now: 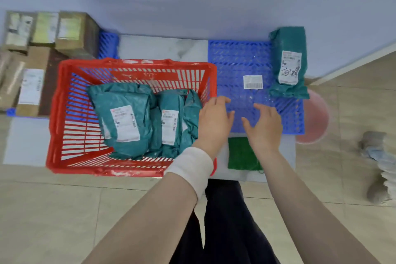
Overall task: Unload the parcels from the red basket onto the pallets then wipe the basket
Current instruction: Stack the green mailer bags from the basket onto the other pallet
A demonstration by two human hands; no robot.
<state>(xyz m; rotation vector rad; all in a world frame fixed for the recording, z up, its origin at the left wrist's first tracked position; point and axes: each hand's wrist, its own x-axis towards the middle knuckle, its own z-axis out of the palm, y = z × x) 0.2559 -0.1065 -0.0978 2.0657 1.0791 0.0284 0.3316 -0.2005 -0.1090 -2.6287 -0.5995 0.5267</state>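
A red slatted basket [64,113] sits on the floor at centre left. Inside it lie teal plastic parcels with white labels: a large one [122,118] on the left and others [173,122] to its right. One teal parcel [288,62] lies on the far right corner of the blue pallet [242,60]. A loose white label [252,82] rests on the pallet. My left hand [214,122] hovers over the basket's right rim, fingers spread, empty. Over the pallet's near edge my right hand [265,126] is also spread and empty. A green cloth [241,154] lies below my hands.
Brown cardboard boxes [42,49] are stacked on another blue pallet [108,46] at the left. A pink bucket [314,118] stands right of the pallet. Grey rags [379,163] lie on the tiled floor at far right. A pale blue wall runs behind.
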